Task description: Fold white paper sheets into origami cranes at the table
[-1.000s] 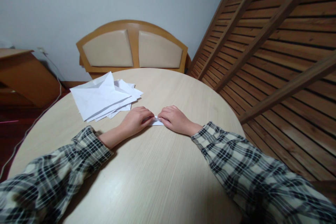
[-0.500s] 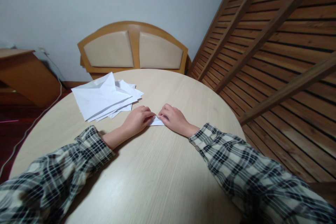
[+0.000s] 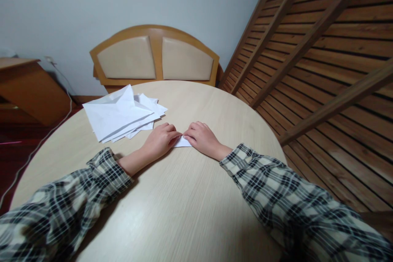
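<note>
A small folded piece of white paper (image 3: 182, 142) lies on the round table between my hands. My left hand (image 3: 161, 141) grips its left side with the fingers closed. From the other side my right hand (image 3: 201, 138) pinches the paper near its middle. The thumbs and fingertips of both hands almost meet at the paper's upper edge. Much of the paper is hidden under the fingers, so its full shape cannot be made out.
A pile of white paper sheets (image 3: 119, 116), some creased, lies on the left of the pale round table (image 3: 184, 196). Behind stands a padded headboard (image 3: 155, 55). Wooden slats (image 3: 322, 69) slope along the right. A cable (image 3: 46, 135) runs down the left beside a wooden desk (image 3: 29, 90).
Both hands stay at the same spot on the folded paper. The right fingertips have shifted very slightly left, closer to the left ones.
</note>
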`<state>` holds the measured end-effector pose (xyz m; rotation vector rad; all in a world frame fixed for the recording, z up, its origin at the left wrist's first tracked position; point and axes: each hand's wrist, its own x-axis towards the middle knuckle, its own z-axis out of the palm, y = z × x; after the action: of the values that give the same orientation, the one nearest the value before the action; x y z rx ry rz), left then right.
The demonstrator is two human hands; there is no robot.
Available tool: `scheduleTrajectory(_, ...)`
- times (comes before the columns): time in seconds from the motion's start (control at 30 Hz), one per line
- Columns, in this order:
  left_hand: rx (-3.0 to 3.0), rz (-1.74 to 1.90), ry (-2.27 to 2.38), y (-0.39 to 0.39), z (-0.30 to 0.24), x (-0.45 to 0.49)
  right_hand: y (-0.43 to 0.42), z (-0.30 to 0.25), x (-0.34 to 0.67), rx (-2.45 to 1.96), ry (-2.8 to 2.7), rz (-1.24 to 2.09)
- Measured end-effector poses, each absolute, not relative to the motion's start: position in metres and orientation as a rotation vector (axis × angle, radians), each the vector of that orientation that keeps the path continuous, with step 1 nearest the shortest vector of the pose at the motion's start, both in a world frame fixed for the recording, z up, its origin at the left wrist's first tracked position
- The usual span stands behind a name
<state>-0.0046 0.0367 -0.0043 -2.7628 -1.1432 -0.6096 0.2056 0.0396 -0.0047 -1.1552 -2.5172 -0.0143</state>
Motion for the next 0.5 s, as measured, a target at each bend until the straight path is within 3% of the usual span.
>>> scheduleTrajectory(0.5, -2.762, -0.617, -1.17, 0.0368, -0.0068, -0.0054, 0.0395, -0.0073, 0.2059, -1.106, -2.541, 0.034)
